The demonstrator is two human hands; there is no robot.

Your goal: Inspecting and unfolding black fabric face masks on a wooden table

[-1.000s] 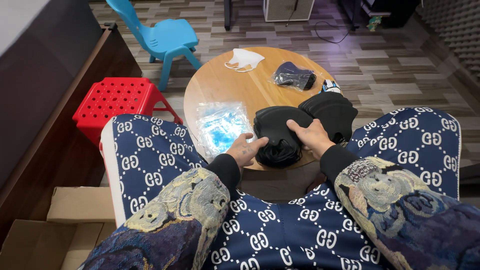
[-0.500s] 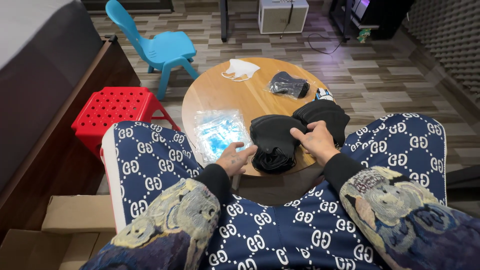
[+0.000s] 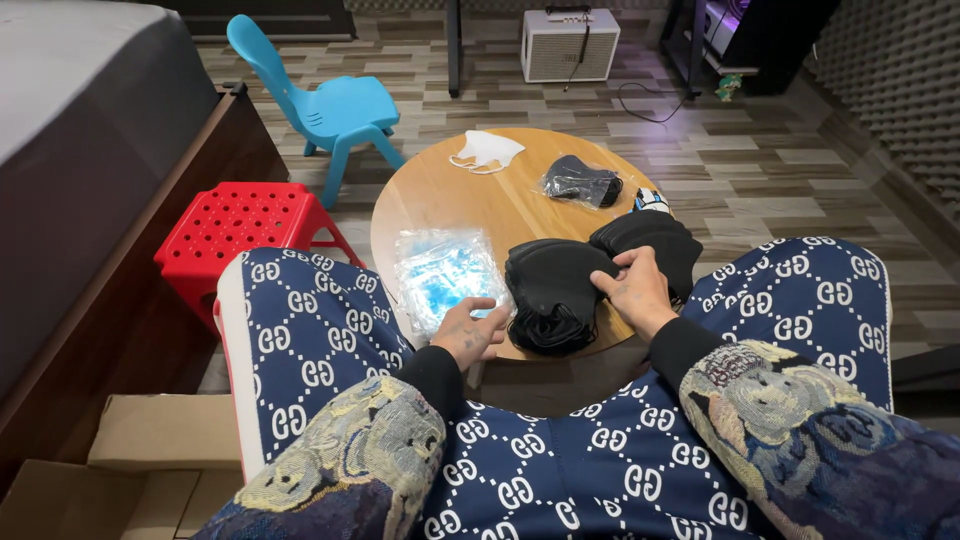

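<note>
A clear plastic bag of blue masks [image 3: 443, 272] lay on the round desk [image 3: 500, 205]. A small clear bag of dark masks [image 3: 580, 181] lay farther back.

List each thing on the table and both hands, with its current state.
left hand: open, touching clear packet
right hand: pinching black mask stack
black mask stack: piled, unwrapped
clear packet: flat, blue masks inside
white mask: loose
bagged dark mask: wrapped
</note>
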